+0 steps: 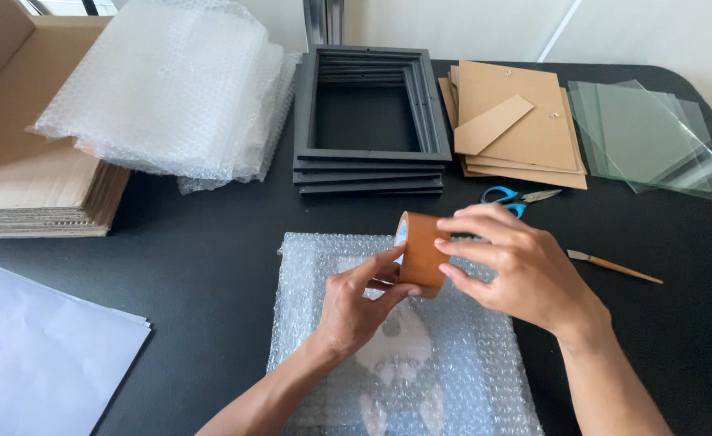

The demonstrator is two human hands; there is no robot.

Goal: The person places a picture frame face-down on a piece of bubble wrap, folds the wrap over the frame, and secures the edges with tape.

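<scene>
A roll of brown packing tape is held upright just above a flat package wrapped in bubble wrap on the black table. My right hand grips the roll from the right, fingers across its outer face. My left hand pinches the roll's lower left edge with thumb and fingers. A pale picture shows faintly through the wrap under my hands.
A stack of dark picture frames stands behind, with brown backing boards and glass panes to its right. Blue-handled scissors and a small brush lie nearby. Bubble wrap sheets, flat cardboard and white paper are left.
</scene>
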